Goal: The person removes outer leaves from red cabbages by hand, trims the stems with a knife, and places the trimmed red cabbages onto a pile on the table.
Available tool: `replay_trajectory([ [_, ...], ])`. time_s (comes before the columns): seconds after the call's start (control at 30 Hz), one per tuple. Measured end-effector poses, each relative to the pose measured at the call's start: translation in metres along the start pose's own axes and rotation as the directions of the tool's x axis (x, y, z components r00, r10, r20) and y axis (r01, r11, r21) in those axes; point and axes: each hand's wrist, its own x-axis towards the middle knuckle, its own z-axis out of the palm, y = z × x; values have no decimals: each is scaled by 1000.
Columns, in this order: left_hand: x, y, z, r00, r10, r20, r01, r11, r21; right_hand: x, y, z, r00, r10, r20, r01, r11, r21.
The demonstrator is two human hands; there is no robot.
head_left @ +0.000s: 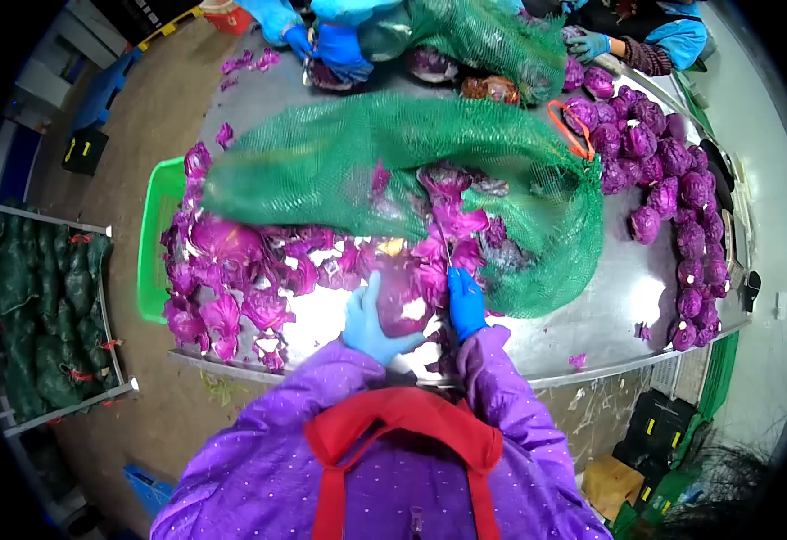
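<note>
My left hand (371, 322), in a light blue glove, cups the near left side of a red cabbage (400, 292), its thumb and fingers spread around it. The cabbage is slightly blurred and rests low over the metal table (317, 315). Just to its right, my right hand (466, 303), in a darker blue glove, is closed around what looks like a knife (447, 243), its thin dark blade pointing away from me. Loose purple leaves (455, 220) lie beyond both hands, against a green mesh sack (321, 162) stretched across the table.
Peeled red cabbages (673, 157) are piled along the right edge. Leaf scraps (222, 243) heap up at the left, by a green crate (161, 211). Across the table, another person's gloved hand (341, 54) works beside a second sack (493, 36). Filled sacks (38, 297) stand at far left.
</note>
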Motion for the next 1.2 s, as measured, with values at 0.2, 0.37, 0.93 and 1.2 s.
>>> replay_trajectory([
  [0.2,2,2,-19,983,-163,86,176,966,-187,-26,-29,-1,982,-140,127,149,987,-60],
  [0.37,-10,-35,-6,920,-390,44,311,655,-688,-40,-35,3,993,-19,118,3,992,130],
  [0.93,22,33,-31,904,-307,299,301,951,66,-14,-80,-6,772,-172,612,520,725,-452],
  [1.2,27,35,-28,923,-252,291,254,967,32,-1,-74,-4,838,-258,481,476,777,-412],
])
